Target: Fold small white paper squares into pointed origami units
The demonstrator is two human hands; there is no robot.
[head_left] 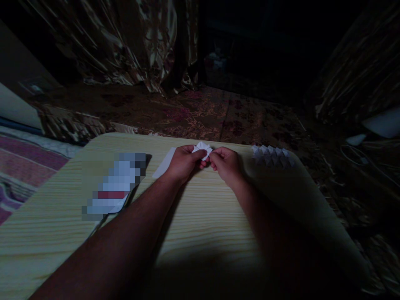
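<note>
A small piece of folded white paper (201, 146) with pointed corners is held over the far part of the table. My left hand (183, 162) grips it from the left, thumb on top and fingers beneath. At its right edge my right hand (227, 163) has its fingers pinched together on the paper. Beside my left hand lies a flat white paper sheet (163, 166), partly hidden by that hand. To the right of my right hand, rows of several folded white paper pieces (271, 156) rest near the table's far right corner.
A lit, pixelated phone-like device (120, 177) lies on the left of the pale wooden table (206, 216), a cord running from it. Patterned cloth (200, 110) and curtains (150, 37) are behind. A white lamp-like object (383, 123) and cable (353, 156) stand at right.
</note>
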